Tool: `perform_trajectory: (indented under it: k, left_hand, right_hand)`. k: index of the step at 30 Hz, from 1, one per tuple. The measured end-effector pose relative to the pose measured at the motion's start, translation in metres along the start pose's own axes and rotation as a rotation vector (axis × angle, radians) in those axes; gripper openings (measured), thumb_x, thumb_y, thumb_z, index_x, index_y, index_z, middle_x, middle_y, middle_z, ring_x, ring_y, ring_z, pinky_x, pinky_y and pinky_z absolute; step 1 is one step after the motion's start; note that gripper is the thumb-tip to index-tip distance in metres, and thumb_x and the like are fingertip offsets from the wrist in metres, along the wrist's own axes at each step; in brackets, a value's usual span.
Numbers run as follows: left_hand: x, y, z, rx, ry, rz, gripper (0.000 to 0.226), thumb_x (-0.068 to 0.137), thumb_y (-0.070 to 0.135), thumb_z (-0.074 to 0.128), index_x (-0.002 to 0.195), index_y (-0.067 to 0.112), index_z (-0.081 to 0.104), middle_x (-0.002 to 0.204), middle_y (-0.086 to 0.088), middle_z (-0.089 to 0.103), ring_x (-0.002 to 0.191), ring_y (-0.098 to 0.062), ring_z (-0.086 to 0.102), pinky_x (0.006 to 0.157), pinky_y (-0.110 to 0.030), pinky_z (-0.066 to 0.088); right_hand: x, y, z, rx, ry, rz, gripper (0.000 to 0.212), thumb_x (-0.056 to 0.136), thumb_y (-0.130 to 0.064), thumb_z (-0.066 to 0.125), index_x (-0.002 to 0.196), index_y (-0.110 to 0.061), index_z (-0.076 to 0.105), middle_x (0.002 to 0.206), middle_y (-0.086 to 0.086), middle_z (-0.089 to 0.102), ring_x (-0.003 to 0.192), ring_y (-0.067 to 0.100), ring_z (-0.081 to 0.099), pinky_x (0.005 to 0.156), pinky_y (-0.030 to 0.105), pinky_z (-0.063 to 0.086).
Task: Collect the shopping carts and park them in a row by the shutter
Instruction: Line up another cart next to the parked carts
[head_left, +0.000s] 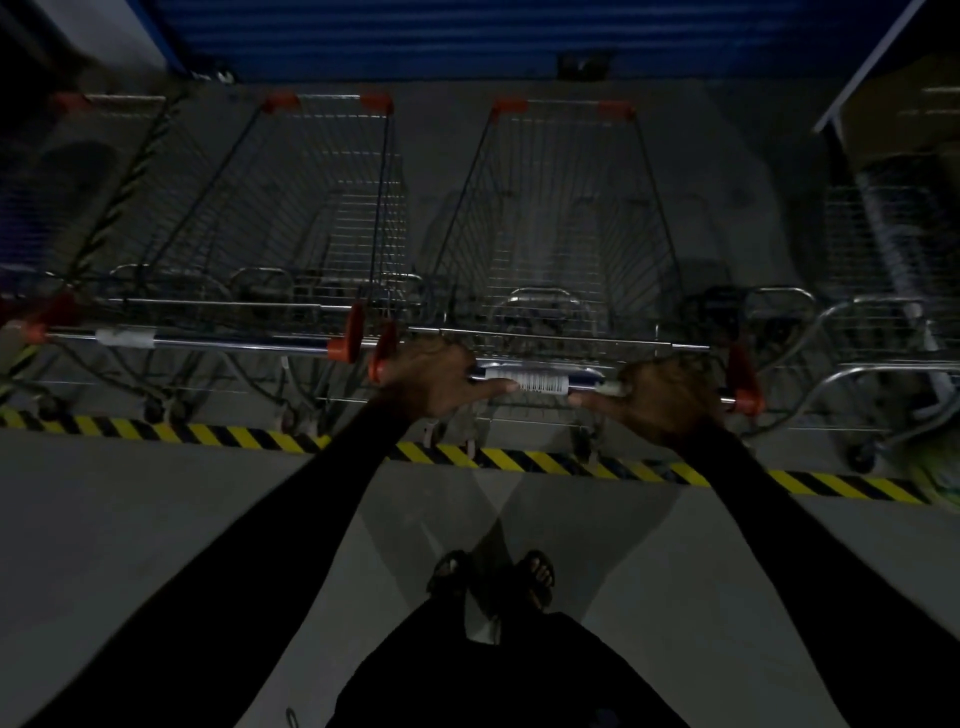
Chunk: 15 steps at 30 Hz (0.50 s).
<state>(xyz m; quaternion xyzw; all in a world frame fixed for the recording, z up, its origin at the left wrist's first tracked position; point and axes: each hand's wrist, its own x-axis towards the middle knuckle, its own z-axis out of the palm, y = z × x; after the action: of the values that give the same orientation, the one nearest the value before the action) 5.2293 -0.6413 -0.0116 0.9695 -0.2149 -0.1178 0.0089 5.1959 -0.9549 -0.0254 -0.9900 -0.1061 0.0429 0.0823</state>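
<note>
Hands on the handle (545, 382): our left hand (431, 376) and right hand (670, 395) both curl closed around it. Cart (561, 218) runs straight ahead of us, nose at the shutter (519, 36), parallel to the cart on the left (291, 208).

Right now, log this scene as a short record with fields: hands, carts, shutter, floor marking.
left hand: wrapped on the handle bar of the middle cart
right hand: on the same bar
neighbour cart: parked alongside, to the left
right side: another cart, partly visible
shutter: blue, closed, ahead of the carts
floor marking: yellow-black striped line under the cart wheels
</note>
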Motion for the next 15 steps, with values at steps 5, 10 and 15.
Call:
perform_trajectory:
  k: [5, 10, 15]
  left_hand:
    - [0.019, -0.001, -0.002, -0.052, -0.033, -0.022, 0.105, 0.073, 0.108, 0.012, 0.066, 0.021, 0.069, 0.062, 0.003, 0.065, 0.065, -0.013, 0.064, 0.068, -0.032, 0.050]
    - [0.025, -0.005, -0.010, 0.013, -0.017, -0.034, 0.096, 0.083, 0.101, 0.025, 0.088, 0.024, 0.080, 0.085, -0.002, 0.075, 0.086, -0.019, 0.070, 0.087, -0.038, 0.047]
    - [0.031, -0.014, -0.003, -0.012, 0.014, -0.033, 0.103, 0.077, 0.107, 0.020, 0.086, 0.023, 0.079, 0.082, 0.000, 0.075, 0.085, -0.019, 0.073, 0.081, -0.035, 0.053]
  right_hand:
    - [0.015, 0.025, 0.010, 0.151, 0.057, -0.032, 0.094, 0.079, -0.098, 0.047, 0.051, -0.008, 0.049, 0.044, 0.011, 0.047, 0.045, 0.021, 0.056, 0.050, 0.044, 0.050]
    - [0.021, 0.015, -0.001, 0.171, 0.117, -0.007, 0.099, 0.076, -0.102, 0.042, 0.050, -0.006, 0.043, 0.042, 0.007, 0.043, 0.042, 0.015, 0.052, 0.049, 0.039, 0.047]
    - [0.024, 0.013, 0.002, 0.131, 0.096, 0.043, 0.098, 0.072, -0.104, 0.044, 0.054, -0.008, 0.053, 0.045, 0.006, 0.051, 0.046, 0.014, 0.057, 0.051, 0.040, 0.052]
